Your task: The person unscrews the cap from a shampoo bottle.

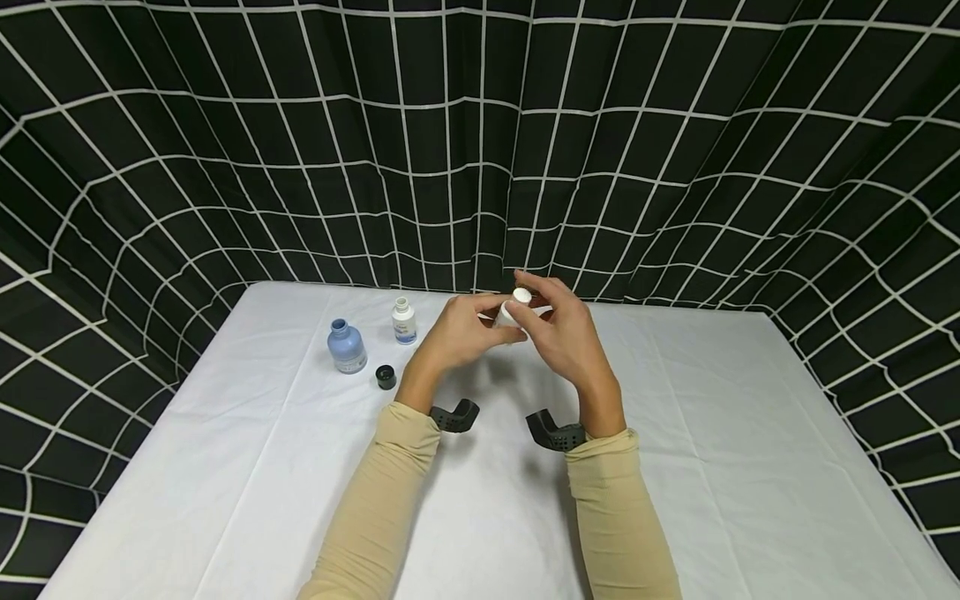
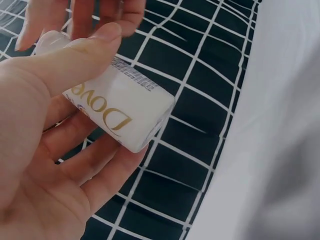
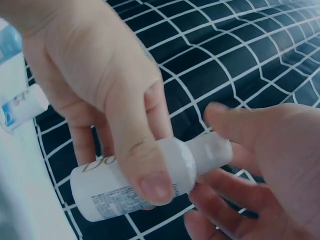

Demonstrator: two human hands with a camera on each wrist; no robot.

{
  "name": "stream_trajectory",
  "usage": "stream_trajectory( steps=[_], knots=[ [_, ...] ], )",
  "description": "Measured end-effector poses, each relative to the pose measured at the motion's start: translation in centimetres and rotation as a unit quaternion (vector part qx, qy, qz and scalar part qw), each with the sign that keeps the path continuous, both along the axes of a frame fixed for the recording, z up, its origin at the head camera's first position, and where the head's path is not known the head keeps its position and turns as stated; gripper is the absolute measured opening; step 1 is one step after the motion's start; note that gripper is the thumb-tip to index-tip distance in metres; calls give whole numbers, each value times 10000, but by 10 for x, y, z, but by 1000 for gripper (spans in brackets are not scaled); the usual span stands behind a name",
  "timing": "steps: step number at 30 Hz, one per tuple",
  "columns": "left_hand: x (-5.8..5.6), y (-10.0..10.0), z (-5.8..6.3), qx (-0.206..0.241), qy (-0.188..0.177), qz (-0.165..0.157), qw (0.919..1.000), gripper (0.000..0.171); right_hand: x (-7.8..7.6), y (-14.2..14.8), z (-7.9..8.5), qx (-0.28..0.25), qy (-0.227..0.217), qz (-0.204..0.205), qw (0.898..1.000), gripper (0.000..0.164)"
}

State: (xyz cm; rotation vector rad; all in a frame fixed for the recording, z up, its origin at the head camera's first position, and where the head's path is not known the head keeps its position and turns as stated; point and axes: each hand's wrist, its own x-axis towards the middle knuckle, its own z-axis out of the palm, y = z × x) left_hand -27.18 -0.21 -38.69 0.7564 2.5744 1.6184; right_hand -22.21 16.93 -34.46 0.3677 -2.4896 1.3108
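Note:
My left hand grips a small white Dove bottle round its body, thumb on one side and fingers on the other. The bottle is held tilted above the white table, its gold lettering and fine print showing. At its upper end is a white cap. My right hand is around the cap end; in the right wrist view its thumb stands off the cap, with loosely bent fingers below and behind it.
Left of my hands stand a blue bottle and a small white bottle with a blue-marked label, both uncapped. A black cap lies near them on the white tablecloth. A black curtain with white grid lines hangs behind the table.

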Motion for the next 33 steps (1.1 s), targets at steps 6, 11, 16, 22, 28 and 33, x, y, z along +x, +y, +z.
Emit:
stream_trajectory(
  steps=[6,11,16,22,28,33],
  knots=[
    [3,3,4,-82,-44,-20,10000,44,-1,3,-2,-170,-85,-750,9970,42],
    [4,5,4,-37,-22,-63,10000,46,-2,3,-2,-228,-62,-924,9954,36],
    [5,5,3,-28,-7,-85,10000,45,-2,3,-2,-248,34,-786,9966,30],
    [3,4,4,62,76,-103,9999,43,-1,5,0,-137,110,-195,9997,26],
    [2,2,4,47,130,-56,9999,33,0,6,1,4,179,376,9991,29],
    [3,2,4,-5,67,25,10000,36,2,8,3,26,-76,474,9988,37]
  ],
)
